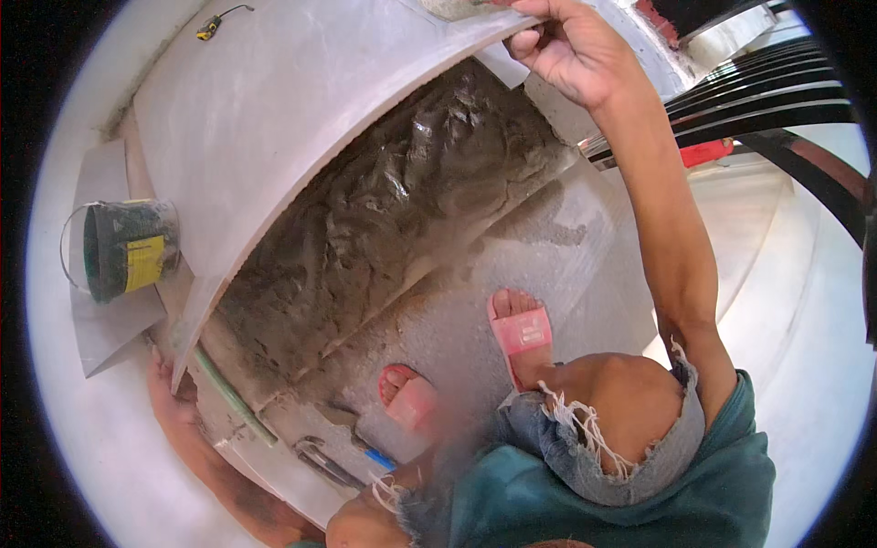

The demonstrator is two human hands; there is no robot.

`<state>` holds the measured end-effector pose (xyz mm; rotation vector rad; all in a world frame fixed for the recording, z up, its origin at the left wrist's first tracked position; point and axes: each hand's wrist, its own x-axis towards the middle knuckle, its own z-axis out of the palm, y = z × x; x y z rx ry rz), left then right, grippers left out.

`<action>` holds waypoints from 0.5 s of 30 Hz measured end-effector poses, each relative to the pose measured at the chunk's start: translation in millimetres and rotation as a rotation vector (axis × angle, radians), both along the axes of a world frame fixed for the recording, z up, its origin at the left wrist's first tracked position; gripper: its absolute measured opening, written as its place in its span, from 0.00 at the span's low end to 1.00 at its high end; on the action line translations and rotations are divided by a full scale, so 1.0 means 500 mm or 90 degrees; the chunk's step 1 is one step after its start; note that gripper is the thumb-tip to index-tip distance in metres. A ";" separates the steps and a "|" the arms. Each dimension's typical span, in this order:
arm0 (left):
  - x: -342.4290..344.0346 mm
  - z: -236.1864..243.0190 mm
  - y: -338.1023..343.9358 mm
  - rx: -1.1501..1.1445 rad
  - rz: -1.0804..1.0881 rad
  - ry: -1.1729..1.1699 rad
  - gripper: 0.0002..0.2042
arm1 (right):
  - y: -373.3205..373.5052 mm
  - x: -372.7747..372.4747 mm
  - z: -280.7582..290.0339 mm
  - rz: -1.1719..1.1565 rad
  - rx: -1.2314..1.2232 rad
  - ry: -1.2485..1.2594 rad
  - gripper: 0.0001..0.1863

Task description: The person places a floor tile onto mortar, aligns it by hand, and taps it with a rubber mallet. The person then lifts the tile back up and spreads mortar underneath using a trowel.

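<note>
A large pale grey tile slab (pixel 265 110) spans the upper left, its near edge lifted over a bed of wet dark mortar (pixel 393 187). At the slab's far right end, my right hand (pixel 575 55) is closed on the edge, thumb and fingers pinching it. My left hand (pixel 174 384) grips the slab's near left corner; part of its fingers is hidden by the slab. The mortar lies uneven and shiny along a step, partly covered by the slab.
A dark bucket with a yellow label (pixel 144 260) stands left of the slab. A yellow-and-black tool (pixel 208 29) rests on top of it. Near my feet are a green strip (pixel 233 397), a blue-handled tool (pixel 379 458) and a metal tool (pixel 324 461). Black railing bars (pixel 758 91) stand right.
</note>
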<state>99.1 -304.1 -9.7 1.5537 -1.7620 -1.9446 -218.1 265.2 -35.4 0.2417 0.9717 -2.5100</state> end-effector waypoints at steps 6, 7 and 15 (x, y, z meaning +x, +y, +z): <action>-0.040 -0.026 0.040 -0.080 -0.022 -0.147 0.24 | -0.031 0.029 0.021 -0.090 0.084 -0.011 0.07; -0.047 -0.040 0.040 -0.079 -0.067 -0.169 0.26 | -0.028 0.031 0.019 -0.106 0.106 -0.012 0.08; -0.045 -0.060 -0.033 -0.178 -0.183 -0.251 0.27 | -0.040 0.022 0.009 -0.096 0.132 -0.019 0.07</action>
